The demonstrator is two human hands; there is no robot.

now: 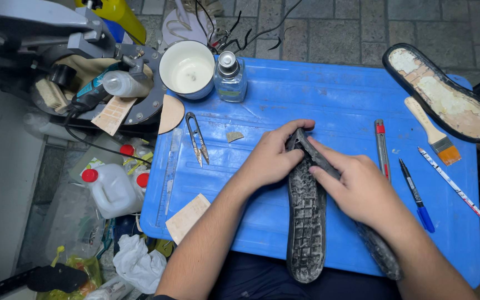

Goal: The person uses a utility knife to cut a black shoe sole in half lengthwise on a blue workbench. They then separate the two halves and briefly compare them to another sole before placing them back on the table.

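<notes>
My left hand and right hand both grip the black sole, tread up, pressing its toe end against a second sole to line them up. It lies on the blue lid, the cutter near.

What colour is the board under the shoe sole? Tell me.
Bright blue: the board shows best in the head view, under the dark sole.

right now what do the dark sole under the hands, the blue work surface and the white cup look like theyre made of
The dark sole looks like rubber: matt grey-black, with a moulded grid tread dusted pale. The blue work surface seems to be hard plastic, glossy, ridged and scuffed. The white cup could be ceramic or enamel; its smooth rim shines, but the look leaves that open.
</notes>
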